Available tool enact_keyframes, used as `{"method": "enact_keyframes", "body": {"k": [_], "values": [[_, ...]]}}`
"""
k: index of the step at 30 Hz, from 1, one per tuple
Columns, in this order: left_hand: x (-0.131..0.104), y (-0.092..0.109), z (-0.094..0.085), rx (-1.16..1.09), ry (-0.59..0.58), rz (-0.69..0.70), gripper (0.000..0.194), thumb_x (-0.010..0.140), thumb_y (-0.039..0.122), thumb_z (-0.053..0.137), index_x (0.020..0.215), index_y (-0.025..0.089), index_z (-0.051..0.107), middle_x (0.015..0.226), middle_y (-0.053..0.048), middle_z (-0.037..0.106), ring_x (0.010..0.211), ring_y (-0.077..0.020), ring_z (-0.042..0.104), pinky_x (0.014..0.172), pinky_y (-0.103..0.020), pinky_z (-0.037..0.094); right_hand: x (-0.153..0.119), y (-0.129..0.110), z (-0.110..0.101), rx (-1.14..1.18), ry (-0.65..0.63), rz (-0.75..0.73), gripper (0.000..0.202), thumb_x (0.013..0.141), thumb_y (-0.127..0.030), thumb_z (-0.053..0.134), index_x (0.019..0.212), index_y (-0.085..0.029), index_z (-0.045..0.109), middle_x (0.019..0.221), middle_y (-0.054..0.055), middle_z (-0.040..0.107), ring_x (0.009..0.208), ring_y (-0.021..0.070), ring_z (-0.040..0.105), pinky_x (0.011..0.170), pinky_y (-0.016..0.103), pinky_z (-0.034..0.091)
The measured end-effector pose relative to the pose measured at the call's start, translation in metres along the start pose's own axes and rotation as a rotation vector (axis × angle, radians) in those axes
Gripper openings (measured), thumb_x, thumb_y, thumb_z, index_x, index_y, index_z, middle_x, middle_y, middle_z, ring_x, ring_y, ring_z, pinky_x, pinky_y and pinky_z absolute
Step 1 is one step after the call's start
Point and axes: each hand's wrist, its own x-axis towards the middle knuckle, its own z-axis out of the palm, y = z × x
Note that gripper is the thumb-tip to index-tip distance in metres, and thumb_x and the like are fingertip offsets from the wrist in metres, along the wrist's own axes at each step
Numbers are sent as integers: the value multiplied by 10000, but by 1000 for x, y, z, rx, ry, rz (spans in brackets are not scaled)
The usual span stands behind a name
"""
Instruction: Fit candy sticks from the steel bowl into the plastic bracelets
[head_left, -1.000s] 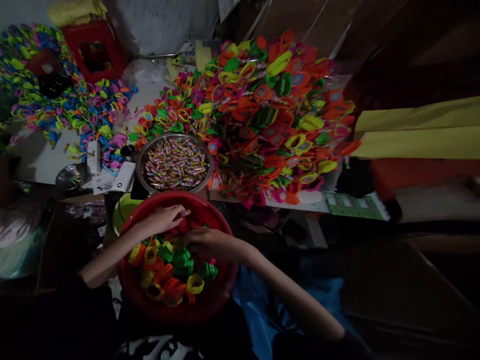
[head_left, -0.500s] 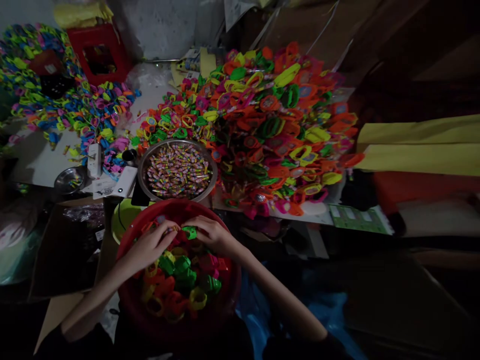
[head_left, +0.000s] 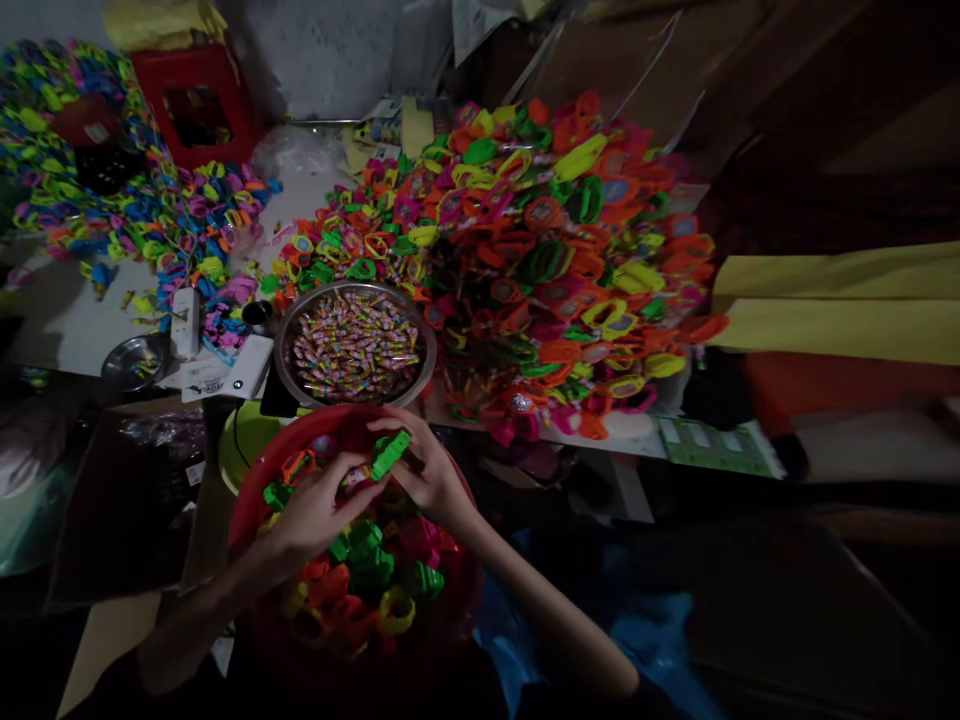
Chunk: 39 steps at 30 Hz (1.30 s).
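Note:
Above a red basin of orange, green, yellow and pink plastic pieces, both hands are close together. My right hand grips a green plastic piece between its fingers. In my left hand is a small wrapped candy, its end close to the green piece; whether they touch is unclear. Just behind the basin, a round metal bowl holds many similar wrapped candies.
A large heap of colourful plastic pieces covers the table's right part, another its left. Left of the bowl lie a white power strip, a white device and a small metal dish. A red stool stands behind.
Both hands have come closer together, my left hand shifting right and slightly down. The green piece is now tilted upright in my right fingers, beside the candy. The view has shifted slightly.

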Motion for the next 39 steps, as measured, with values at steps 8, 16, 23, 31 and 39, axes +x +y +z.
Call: {"method": "enact_keyframes", "body": {"k": [8,16,23,31,39], "values": [[6,-9,-4,-25,40,28,245,916,365,452,1091,219,539,1048,-32,647,957,-175,620,848,-278,482,6,-14,-13,-124,-219,-121,254,864,-221,573,1105,-189,499,1252,128,489,1195,196,472,1001,375,401],[4,6,-18,45,38,165,285,944,297,390,1203,202,461,1173,-73,607,1062,-177,590,915,-294,472,5,-15,-19,-184,-162,-44,163,911,-297,518,1033,-191,489,1002,63,615,930,150,614,815,268,494],[4,18,-26,243,124,362,196,963,319,388,1033,187,516,965,-51,661,912,-163,629,797,-275,497,8,-35,-26,-446,-175,-156,273,904,-316,538,1142,-184,526,1061,100,588,997,183,593,822,306,522],[5,17,-24,337,168,469,162,949,289,444,1006,181,549,914,-34,650,871,-166,579,824,-295,460,5,-50,-23,-895,-238,-213,254,950,-307,444,1100,-154,580,1073,131,582,977,202,587,565,231,512],[4,16,-25,418,191,554,169,954,269,433,1031,179,553,886,-33,632,861,-170,559,838,-309,449,2,-64,-23,-1101,-249,-266,198,915,-226,501,1076,-157,594,1111,140,570,870,201,606,582,260,477]]}}
